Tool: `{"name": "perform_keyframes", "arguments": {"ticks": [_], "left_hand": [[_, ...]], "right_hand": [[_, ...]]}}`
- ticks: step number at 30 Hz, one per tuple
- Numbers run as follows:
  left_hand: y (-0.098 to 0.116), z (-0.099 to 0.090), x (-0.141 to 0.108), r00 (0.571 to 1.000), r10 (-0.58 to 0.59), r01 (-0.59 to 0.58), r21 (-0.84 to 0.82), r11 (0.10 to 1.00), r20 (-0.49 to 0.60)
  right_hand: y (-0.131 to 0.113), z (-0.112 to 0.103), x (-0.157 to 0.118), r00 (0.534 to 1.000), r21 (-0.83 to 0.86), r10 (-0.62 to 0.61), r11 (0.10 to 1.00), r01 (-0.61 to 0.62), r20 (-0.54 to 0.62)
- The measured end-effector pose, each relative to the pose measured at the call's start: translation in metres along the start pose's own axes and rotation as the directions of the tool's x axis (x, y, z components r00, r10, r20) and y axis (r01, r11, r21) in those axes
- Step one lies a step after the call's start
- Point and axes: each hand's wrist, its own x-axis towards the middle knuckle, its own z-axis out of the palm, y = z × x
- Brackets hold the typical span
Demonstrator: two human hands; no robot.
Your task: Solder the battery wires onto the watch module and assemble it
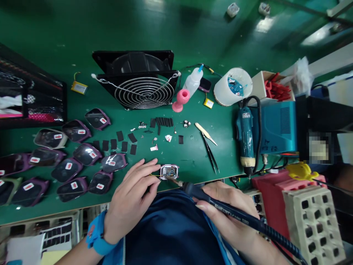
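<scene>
The big green table (193,162) takes up most of the room in front of the person. Far past the fingers stands a black fan (140,79) with a wire grille. Off to the side of the left hand (132,200) lies a bunch of dark, shiny covers (68,165) with purple edges and little stickers. A blue-green box (275,127) and a blue-green tool (245,136) rest well beyond the right hand (226,213).

That right hand is wrapped tight around a dark blue soldering iron (220,208), gripped like a pen. The iron looks stiff and light, and I think its tip is hot, so the handle is the safe place to hold. Its cable trails away behind the hand.

The left hand's fingers are spread a bit, with the fingertips pressing on a small open case (169,171) at the near edge of the table. It looks tiny, light and easy to break, with little parts inside, so I would hold it by its outer rim. The iron's tip touches it or comes very close.

Just past the fingers lie black foam squares (121,141), thin tweezers (211,154) and a pale stick (205,133). Nothing sits between the hands and the case.
</scene>
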Motion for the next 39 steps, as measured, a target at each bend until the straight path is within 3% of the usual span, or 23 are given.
{"name": "perform_keyframes", "arguments": {"ticks": [3,11,16,21,25,29,31,34,39], "left_hand": [[0.001,0.0,0.001,1.0,0.006,-0.006,-0.001,1.0,-0.004],[0.002,0.0,0.001,1.0,0.021,-0.021,0.016,1.0,-0.013],[0.003,-0.002,-0.003,0.995,-0.058,0.054,-0.039,0.998,-0.082],[0.008,-0.011,-0.006,0.983,-0.152,0.136,-0.143,0.98,-0.103],[0.011,-0.03,-0.005,0.994,-0.08,0.077,-0.043,0.996,-0.07],[0.0,-0.052,-0.005,0.991,0.046,-0.045,-0.005,0.999,0.125],[-0.006,-0.056,-0.003,0.985,0.096,-0.103,0.045,0.994,0.141],[-0.008,-0.048,0.003,0.986,0.151,-0.161,0.185,0.97,0.063],[-0.004,-0.018,0.017,0.976,0.162,-0.189,0.2,0.961,0.148]], "right_hand": [[-0.001,-0.001,0.0,0.999,0.0,-0.012,1.0,0.012,0.03],[0.002,0.009,-0.008,0.995,0.147,-0.021,0.989,0.035,-0.097],[0.006,0.009,-0.013,0.997,0.182,0.011,0.983,0.003,-0.079],[0.023,0.003,-0.021,0.954,0.319,0.068,0.947,0.031,-0.292],[0.038,-0.001,-0.02,0.935,0.248,0.03,0.967,0.062,-0.352],[0.046,0.001,-0.017,0.923,0.189,-0.007,0.978,0.086,-0.384],[0.049,0.005,-0.015,0.926,0.138,-0.026,0.987,0.084,-0.376],[0.056,0.013,-0.009,0.929,-0.011,-0.105,0.994,0.108,-0.355],[0.075,0.023,0.01,0.908,-0.364,-0.236,0.926,0.102,-0.346]]}}
